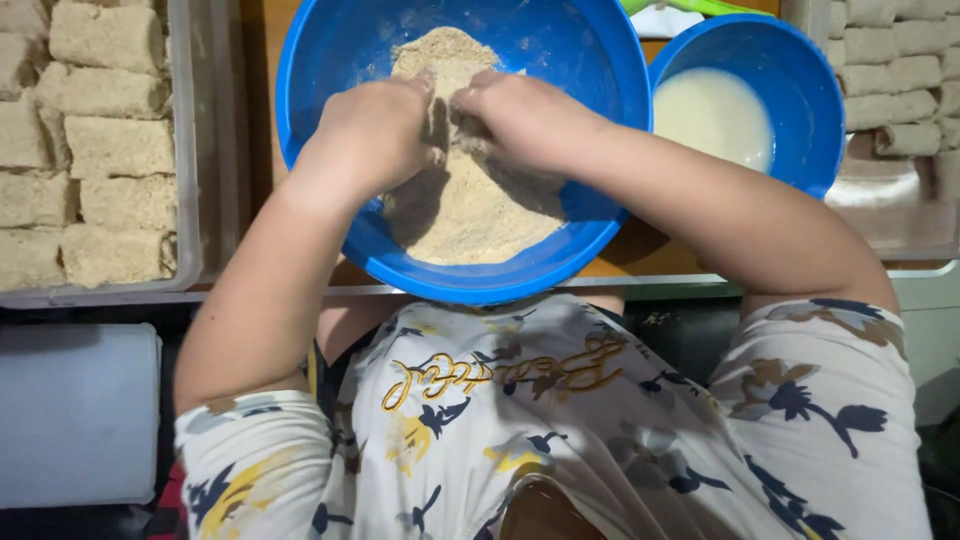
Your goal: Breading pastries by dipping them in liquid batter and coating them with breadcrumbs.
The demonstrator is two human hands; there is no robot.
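**Both hands buried in the crumb bowl**

Breaded rolls [100,150] are stacked in the left tray. In the large blue bowl [330,60], the left hand [375,130] and right hand [520,120] are cupped together, knuckles nearly touching, over the breadcrumbs [470,215]; any piece pinched beneath cannot be told.

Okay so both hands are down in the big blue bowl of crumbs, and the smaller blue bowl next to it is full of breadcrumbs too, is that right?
Not quite. The head view shows both hands, left hand and right hand, in the big blue bowl of crumbs, but the smaller blue bowl holds a pale, milky liquid, not breadcrumbs.
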